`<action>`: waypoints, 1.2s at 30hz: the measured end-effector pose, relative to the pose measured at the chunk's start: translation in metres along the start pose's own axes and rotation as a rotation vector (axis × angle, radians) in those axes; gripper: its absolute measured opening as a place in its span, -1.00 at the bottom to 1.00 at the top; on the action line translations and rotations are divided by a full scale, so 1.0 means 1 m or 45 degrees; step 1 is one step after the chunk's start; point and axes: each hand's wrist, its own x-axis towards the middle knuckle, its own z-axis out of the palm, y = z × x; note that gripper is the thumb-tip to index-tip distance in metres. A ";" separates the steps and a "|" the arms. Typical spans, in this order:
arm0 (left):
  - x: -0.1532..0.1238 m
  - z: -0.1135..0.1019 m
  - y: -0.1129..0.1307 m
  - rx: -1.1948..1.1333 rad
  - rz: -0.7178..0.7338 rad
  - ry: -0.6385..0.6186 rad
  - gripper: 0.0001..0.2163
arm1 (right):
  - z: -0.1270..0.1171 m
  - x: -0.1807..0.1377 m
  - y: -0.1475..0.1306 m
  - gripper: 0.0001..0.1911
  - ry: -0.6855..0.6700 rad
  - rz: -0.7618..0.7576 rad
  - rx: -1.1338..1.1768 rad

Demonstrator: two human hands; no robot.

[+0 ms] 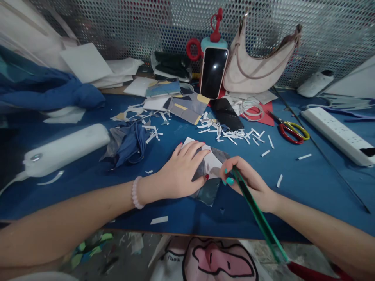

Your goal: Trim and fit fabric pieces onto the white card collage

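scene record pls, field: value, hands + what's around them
surface: blue table
left hand: left hand flat on the grey-and-white fabric piece, pressing it down
right hand: right hand grips a long green tool, tip at the fabric piece
near hands: white paper scraps, crumpled blue cloth
right side: red-and-yellow scissors, white power strip
back: phone propped upright, screen dark; beige handbag beside it
left side: white cylindrical device

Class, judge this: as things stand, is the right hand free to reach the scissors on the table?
Probably not freely: the right hand holds a green ruler. The scissors lie uncovered beyond it, only paper strips nearby.
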 end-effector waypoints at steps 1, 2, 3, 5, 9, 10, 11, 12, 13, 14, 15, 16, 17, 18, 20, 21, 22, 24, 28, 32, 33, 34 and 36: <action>0.000 0.000 0.000 0.002 0.000 -0.005 -0.47 | -0.001 0.000 0.001 -0.69 -0.011 -0.012 0.054; -0.001 -0.001 0.000 0.002 -0.001 -0.013 -0.47 | -0.001 0.001 0.002 -0.66 -0.021 -0.028 0.104; -0.001 -0.001 0.000 0.003 -0.001 -0.025 -0.47 | -0.002 0.001 0.003 -0.65 -0.027 -0.043 0.145; -0.001 -0.003 -0.001 0.004 0.002 -0.052 -0.46 | -0.003 0.001 0.005 -0.63 -0.046 -0.047 0.191; -0.001 -0.006 -0.001 0.037 0.006 -0.132 -0.40 | -0.008 0.000 0.007 -0.50 -0.185 -0.118 0.114; 0.000 -0.008 -0.002 0.049 0.012 -0.160 -0.38 | -0.009 0.000 0.008 -0.48 -0.213 -0.181 0.055; 0.000 -0.009 -0.003 0.061 0.028 -0.189 -0.37 | -0.010 0.000 0.009 -0.48 -0.224 -0.249 -0.016; 0.000 -0.010 -0.004 0.070 0.055 -0.217 -0.36 | -0.011 0.000 0.010 -0.49 -0.215 -0.313 -0.090; 0.001 -0.012 -0.006 0.077 0.093 -0.242 -0.36 | -0.011 0.000 0.010 -0.52 -0.198 -0.360 -0.160; 0.001 -0.013 -0.008 0.085 0.141 -0.264 -0.36 | -0.012 0.000 0.010 -0.56 -0.179 -0.392 -0.224; 0.002 -0.014 -0.010 0.096 0.190 -0.281 -0.37 | -0.012 0.000 0.009 -0.61 -0.158 -0.417 -0.278; 0.002 -0.015 -0.013 0.110 0.238 -0.292 -0.37 | -0.012 0.000 0.007 -0.68 -0.139 -0.422 -0.329; 0.002 -0.016 -0.015 0.125 0.284 -0.297 -0.37 | -0.012 0.000 0.005 -0.76 -0.131 -0.402 -0.374; 0.003 -0.016 -0.017 0.140 0.321 -0.296 -0.37 | -0.011 0.000 0.003 -0.82 -0.130 -0.361 -0.414; 0.003 -0.016 -0.021 0.158 0.378 -0.281 -0.38 | -0.010 0.000 0.000 -0.81 -0.140 -0.235 -0.474; 0.003 -0.015 -0.023 0.160 0.399 -0.270 -0.38 | -0.009 0.000 0.000 -0.79 -0.141 -0.184 -0.487; 0.003 -0.015 -0.024 0.161 0.415 -0.261 -0.38 | -0.008 0.000 0.001 -0.79 -0.139 -0.163 -0.490; 0.003 -0.014 -0.025 0.167 0.435 -0.252 -0.39 | -0.005 0.001 0.004 -0.79 -0.131 -0.186 -0.488; 0.003 -0.015 -0.025 0.200 0.451 -0.265 -0.40 | -0.004 0.001 0.010 -0.78 -0.157 -0.260 -0.485; 0.003 -0.015 -0.025 0.197 0.467 -0.242 -0.40 | -0.004 0.000 0.012 -0.76 -0.166 -0.332 -0.481; 0.003 -0.015 -0.025 0.187 0.469 -0.227 -0.40 | -0.005 0.000 0.012 -0.77 -0.171 -0.336 -0.491; 0.003 -0.015 -0.025 0.177 0.470 -0.212 -0.40 | -0.005 0.000 0.012 -0.78 -0.179 -0.335 -0.504; 0.003 -0.015 -0.025 0.162 0.467 -0.199 -0.40 | -0.005 0.000 0.013 -0.80 -0.191 -0.325 -0.534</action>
